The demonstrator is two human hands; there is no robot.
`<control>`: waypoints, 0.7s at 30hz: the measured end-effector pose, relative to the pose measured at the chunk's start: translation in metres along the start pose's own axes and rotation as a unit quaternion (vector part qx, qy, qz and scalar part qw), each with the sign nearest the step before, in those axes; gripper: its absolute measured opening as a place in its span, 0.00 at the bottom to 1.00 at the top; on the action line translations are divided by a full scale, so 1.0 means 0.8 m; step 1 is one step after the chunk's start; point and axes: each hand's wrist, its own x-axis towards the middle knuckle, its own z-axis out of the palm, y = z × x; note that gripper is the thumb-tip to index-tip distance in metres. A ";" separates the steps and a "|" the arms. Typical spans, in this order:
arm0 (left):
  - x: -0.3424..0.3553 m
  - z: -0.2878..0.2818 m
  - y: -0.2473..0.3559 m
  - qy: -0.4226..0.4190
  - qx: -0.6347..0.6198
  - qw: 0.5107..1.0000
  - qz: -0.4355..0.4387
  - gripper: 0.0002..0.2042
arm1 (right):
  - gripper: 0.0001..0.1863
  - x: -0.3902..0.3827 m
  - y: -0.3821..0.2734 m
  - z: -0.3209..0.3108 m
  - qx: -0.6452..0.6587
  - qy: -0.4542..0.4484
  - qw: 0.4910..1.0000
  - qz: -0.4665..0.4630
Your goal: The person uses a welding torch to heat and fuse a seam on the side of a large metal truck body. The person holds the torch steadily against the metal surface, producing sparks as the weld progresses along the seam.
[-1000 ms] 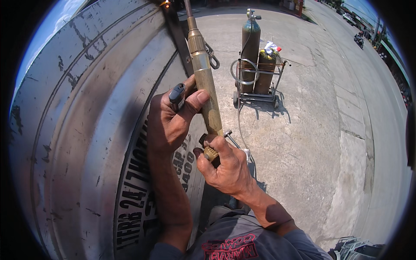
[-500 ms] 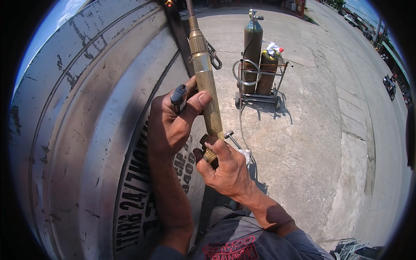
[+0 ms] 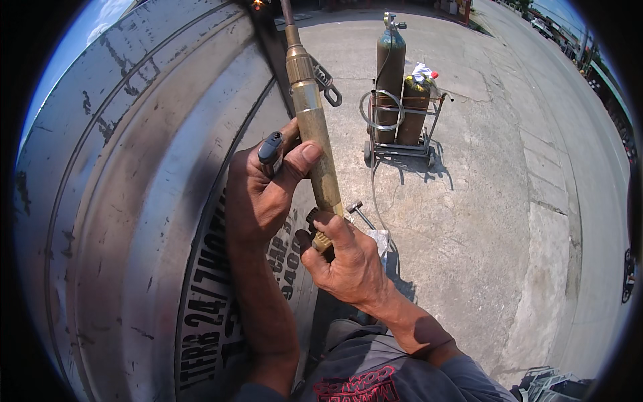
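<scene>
My left hand is closed around a long brass torch held upright at a tilt, and also holds a small dark lighter against its fingers. My right hand pinches a knurled brass knob at the torch's lower end, beside a second dark knob. The torch's narrow tube runs up out of the top of the view. A small orange glow shows near it, beside a dark metal edge. A metal ring fitting hangs behind the torch.
A dented metal panel with stencilled lettering fills the left. Two gas cylinders stand on a wheeled cart with hoses, on concrete pavement. A hammer-like tool lies below. A road runs at right, with vehicles.
Both my hands and the torch have shifted slightly left; the grip looks the same. A motorcycle on the road has moved toward the near right edge.
</scene>
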 end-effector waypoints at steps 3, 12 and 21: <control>0.000 0.001 0.002 0.005 0.013 1.000 0.000 0.24 | 0.47 -0.001 0.001 0.002 0.003 -0.001 1.000 0.015; 0.001 -0.002 0.001 -0.006 0.029 1.000 0.011 0.23 | 0.28 0.007 -0.006 -0.003 0.014 -0.001 0.999 0.041; 0.000 0.000 0.005 -0.008 0.021 1.000 0.017 0.24 | 0.28 0.010 -0.009 -0.005 0.024 -0.008 0.998 0.066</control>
